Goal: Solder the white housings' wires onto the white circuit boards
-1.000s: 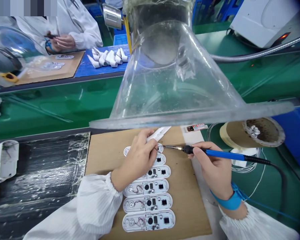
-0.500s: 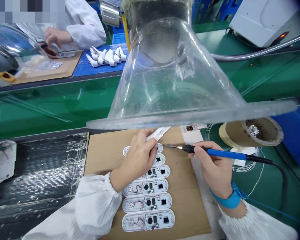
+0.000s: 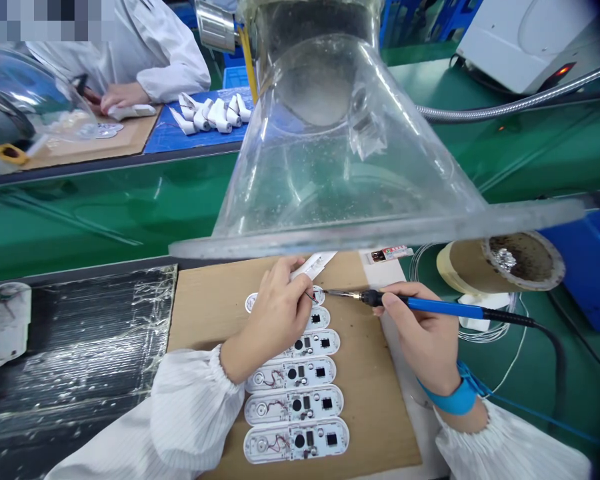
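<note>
A column of several white oval circuit boards point(image 3: 297, 412) lies on a brown cardboard sheet point(image 3: 207, 303). My left hand point(image 3: 279, 313) rests over the upper boards, its fingers pinched on thin wires at the top board point(image 3: 319, 294) and closed round a white part point(image 3: 313, 265). My right hand point(image 3: 420, 333) grips a blue-handled soldering iron point(image 3: 430, 307); its tip points left and sits at the top board, close to my left fingertips. A blue wrist strap point(image 3: 457, 397) circles my right wrist.
A clear fume-extraction funnel point(image 3: 350, 147) hangs just above the work. A solder-tip cleaner in a tape roll point(image 3: 500, 267) stands to the right. White housings point(image 3: 5, 327) lie at left on a taped black mat. Across the green conveyor point(image 3: 105, 207) a co-worker's hands point(image 3: 115, 99) work.
The soldering iron's tip has moved a little left, closer to the top board and my left fingertips. The co-worker's hands across the belt have shifted.
</note>
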`<state>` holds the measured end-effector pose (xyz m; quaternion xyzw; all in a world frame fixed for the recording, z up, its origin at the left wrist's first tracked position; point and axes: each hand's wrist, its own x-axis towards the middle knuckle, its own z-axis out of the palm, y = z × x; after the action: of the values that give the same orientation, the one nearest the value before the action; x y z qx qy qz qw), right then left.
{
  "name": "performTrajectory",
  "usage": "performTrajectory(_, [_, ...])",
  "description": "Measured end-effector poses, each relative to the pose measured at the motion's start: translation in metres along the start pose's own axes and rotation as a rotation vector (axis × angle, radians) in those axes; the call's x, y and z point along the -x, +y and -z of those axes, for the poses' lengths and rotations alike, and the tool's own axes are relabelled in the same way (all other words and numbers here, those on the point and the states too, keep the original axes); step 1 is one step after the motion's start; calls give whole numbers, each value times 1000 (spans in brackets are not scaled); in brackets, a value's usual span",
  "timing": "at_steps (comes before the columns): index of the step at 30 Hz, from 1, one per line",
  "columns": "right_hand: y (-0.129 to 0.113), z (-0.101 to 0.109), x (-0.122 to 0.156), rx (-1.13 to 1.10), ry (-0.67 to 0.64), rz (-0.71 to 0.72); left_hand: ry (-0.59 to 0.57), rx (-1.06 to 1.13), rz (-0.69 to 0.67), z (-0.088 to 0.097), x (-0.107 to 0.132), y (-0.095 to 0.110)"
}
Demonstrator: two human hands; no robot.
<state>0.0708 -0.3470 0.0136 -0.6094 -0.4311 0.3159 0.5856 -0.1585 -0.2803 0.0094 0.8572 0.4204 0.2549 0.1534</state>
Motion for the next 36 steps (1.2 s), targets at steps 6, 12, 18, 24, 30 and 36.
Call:
performTrajectory(6, [1,1,0,16,-15,5,-24,-35,1,0,-1,1])
performTrajectory(12, [3,1,0,9,-30,5,-15,-74,-18,-1,0,1])
performTrajectory(18, [5,0,0,16,-50,1,-19,-87,-14,-3,1,0])
performTrajectory(24, [6,0,0,35,-59,7,-20,-81,-5,-2,1,0])
performTrajectory(30, [5,0,-1,32,-59,-6,-29,-73,-3,-1,1,1])
performTrajectory(36, [5,0,0,11,-16,-12,-28,-57,-8,-1,0,0])
